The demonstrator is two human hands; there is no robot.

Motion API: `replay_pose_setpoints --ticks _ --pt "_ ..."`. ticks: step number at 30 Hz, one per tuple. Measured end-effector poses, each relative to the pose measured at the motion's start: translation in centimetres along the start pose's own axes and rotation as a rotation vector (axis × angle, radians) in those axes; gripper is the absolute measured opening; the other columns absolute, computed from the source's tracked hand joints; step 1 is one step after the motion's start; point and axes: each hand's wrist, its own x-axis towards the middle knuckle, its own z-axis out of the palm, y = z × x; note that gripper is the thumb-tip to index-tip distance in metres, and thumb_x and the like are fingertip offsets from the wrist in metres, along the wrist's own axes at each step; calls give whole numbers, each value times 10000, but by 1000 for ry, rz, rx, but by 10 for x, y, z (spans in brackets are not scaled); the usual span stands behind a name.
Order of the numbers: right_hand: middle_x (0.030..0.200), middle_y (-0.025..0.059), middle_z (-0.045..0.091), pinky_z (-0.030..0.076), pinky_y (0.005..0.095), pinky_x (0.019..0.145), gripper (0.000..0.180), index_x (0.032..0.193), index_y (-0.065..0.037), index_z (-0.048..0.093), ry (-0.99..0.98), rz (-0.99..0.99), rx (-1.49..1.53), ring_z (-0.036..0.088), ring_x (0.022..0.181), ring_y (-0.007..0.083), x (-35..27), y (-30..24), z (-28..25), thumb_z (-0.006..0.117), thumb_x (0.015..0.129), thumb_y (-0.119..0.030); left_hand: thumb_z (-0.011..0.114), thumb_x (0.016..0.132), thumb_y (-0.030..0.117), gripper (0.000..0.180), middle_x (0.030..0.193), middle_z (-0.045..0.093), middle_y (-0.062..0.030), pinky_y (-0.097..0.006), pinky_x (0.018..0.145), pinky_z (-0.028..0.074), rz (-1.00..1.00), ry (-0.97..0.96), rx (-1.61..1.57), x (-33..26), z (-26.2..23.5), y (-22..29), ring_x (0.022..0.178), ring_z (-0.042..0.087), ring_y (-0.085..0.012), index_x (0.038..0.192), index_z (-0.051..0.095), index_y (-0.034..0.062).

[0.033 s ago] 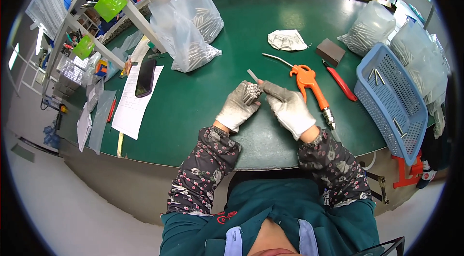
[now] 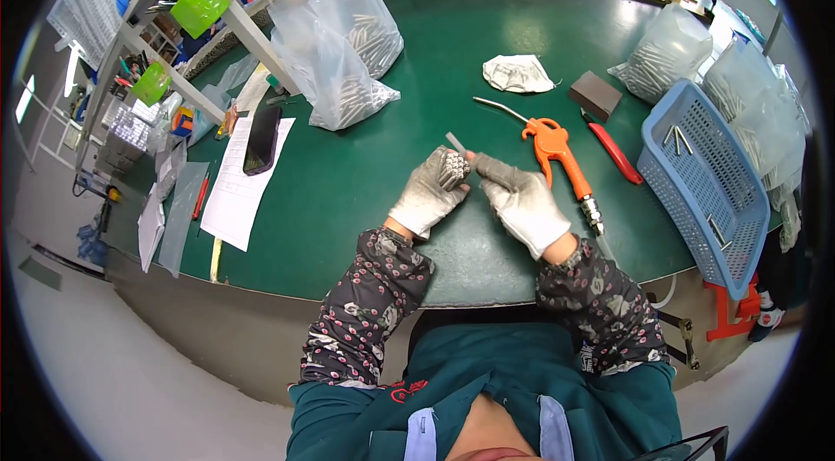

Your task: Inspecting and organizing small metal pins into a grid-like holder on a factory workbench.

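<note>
My left hand [image 2: 426,196], in a worn white and grey glove, is closed around a bundle of small metal rods [image 2: 455,167], their ends facing up. Close beside it, my right hand [image 2: 524,202], gloved alike, pinches a thin grey strip [image 2: 455,142] that slants up over the bundle; its exact kind is unclear. Fingers partly hide the lower part of both. Right of my right hand lies an orange air blow gun [image 2: 550,141] with a bent metal nozzle, its hose running toward the table's front edge.
A crumpled white cloth [image 2: 517,74], a brown block [image 2: 596,96] and a red-handled cutter [image 2: 616,152] lie beyond the gun. At right stands a blue basket [image 2: 709,174] holding a few rods. Plastic bags of rods [image 2: 348,91] stand back left; a phone [image 2: 262,141] rests on paper.
My right hand has shifted very slightly, and the thin strip's tip sits a little lower. My left hand keeps its hold on the rods.
</note>
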Motion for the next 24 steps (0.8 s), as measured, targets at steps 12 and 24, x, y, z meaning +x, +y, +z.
replay_pose_setpoints --ticks 12,24 --pt "1011 159 621 481 270 802 301 1134 -49 574 -39 -10 -241 623 928 249 -2 -7 -5 513 840 -58 661 695 3 412 964 573 -59 -268 789 467 10 6 218 0 -5 -12 889 565 -149 1059 472 47" --pt "915 183 619 502 316 718 323 1135 -102 585 -22 -66 -277 630 823 290 2 -8 -6 545 818 -56 643 713 -16 393 983 566 -55 -266 802 468 -13 -22 357 1 -4 -2 936 561 -149 1059 463 36"
